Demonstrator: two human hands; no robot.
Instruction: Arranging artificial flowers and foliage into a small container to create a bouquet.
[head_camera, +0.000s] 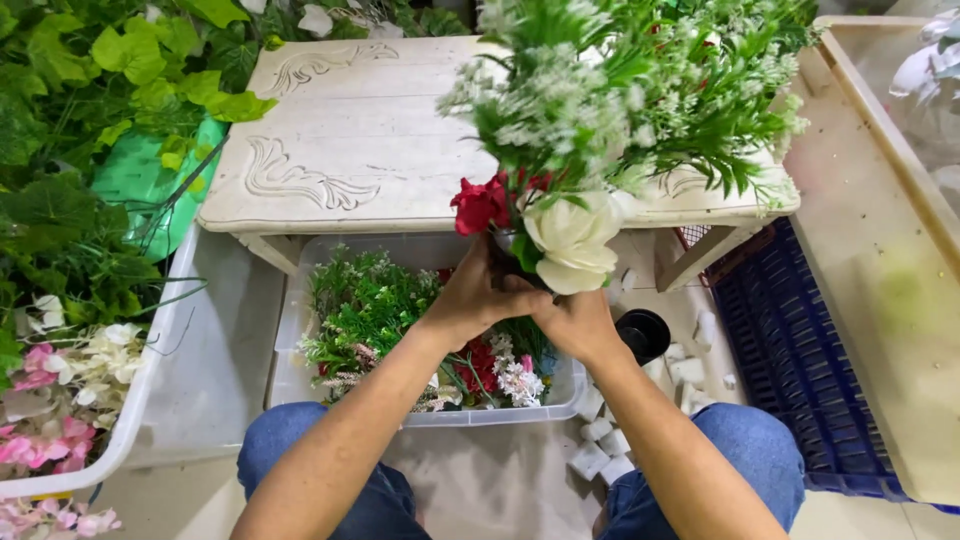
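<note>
Here both hands were closed round the stems of a bouquet of artificial flowers — a spray of green fronds and tiny white blossom above, a large cream fabric rose and a red fabric flower at its lower edge. The left hand had its fingers wrapped tight over the gathered stems, and the right hand was clasped just beside it, touching it, gripping the same bunch from the other side. The bouquet was held upright in the air, in front of the cream-painted carved wooden bench and above a clear plastic bin of loose green sprigs and red and white blooms that stood on the floor between the person's knees.

As a judgement, the step in hand was the assembling itself — stems being gathered and squared up in the grip. Whether anything bound the stems I could not tell; the hands hid that part. The next move would call for one hand to keep the bunch firmly clamped so the rose did not slip, while the other came free for a further stem from the bin. Small white foam blocks lay scattered on the floor by the right knee, and a dark blue plastic crate stood beyond them.
</note>
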